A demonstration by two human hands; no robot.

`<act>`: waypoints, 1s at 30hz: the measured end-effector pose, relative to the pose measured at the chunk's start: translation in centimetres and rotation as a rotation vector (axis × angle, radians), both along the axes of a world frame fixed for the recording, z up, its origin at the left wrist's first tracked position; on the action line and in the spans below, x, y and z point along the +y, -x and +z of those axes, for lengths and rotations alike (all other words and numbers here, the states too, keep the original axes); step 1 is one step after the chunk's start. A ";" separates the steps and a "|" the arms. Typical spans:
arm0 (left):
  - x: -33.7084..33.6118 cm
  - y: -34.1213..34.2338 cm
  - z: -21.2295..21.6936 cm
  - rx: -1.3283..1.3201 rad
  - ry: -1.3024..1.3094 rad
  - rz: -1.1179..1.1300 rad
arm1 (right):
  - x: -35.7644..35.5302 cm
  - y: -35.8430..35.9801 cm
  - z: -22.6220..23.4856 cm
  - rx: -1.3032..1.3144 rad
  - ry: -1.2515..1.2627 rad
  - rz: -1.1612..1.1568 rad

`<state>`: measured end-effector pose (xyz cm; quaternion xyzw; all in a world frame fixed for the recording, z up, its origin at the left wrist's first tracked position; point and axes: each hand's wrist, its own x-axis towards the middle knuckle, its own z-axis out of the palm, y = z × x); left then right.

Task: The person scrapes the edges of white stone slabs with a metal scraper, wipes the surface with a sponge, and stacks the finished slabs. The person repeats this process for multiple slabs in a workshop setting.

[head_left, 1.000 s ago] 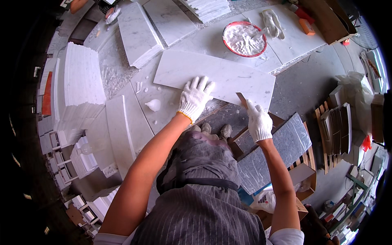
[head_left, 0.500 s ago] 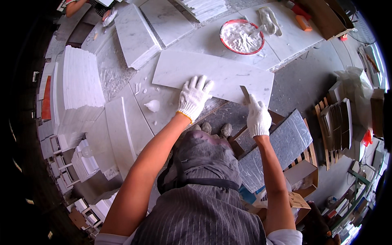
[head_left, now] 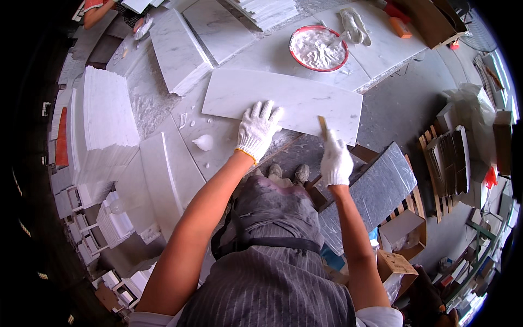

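Note:
A long white marble slab [head_left: 289, 101] with faint grey veins lies across the worktable, its right end reaching past the table edge. My left hand [head_left: 259, 129], in a white knit glove, rests on the slab's near edge with fingers spread and flat. In the other glove, my right hand [head_left: 336, 162] is closed round a narrow flat scraper [head_left: 322, 126], its blade pointing away from me at the slab's near edge. The scraper's handle is hidden in the fist. A bowl of white paste [head_left: 321, 50] with a red rim sits beyond the slab.
Several slabs are stacked at the far left [head_left: 177, 52] and left [head_left: 103, 114]. Spare gloves [head_left: 355, 26] lie beside the bowl. A white lump [head_left: 204, 142] is left of my left hand. A grey slab [head_left: 368, 196] leans at my right. Another person's arm [head_left: 98, 13] shows top left.
My right hand has shifted slightly left along the slab's near edge, and the scraper's blade now catches a yellowish light. My left hand stays in place on the slab.

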<state>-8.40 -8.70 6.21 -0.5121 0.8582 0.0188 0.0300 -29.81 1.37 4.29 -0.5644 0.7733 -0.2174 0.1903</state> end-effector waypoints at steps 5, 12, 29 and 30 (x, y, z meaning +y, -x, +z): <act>0.1 -0.4 -0.5 0.016 0.050 -0.026 | 0.2 0.6 0.2 -0.043 0.063 0.090; 0.0 -0.2 -0.4 0.034 0.041 -0.037 | 0.3 0.1 0.4 0.027 0.009 0.070; 0.2 0.1 -0.3 0.002 -0.012 -0.013 | -3.4 5.9 2.3 0.090 0.019 0.566; 0.3 0.2 0.1 0.001 -0.035 -0.010 | -4.0 6.1 2.4 0.080 0.028 0.584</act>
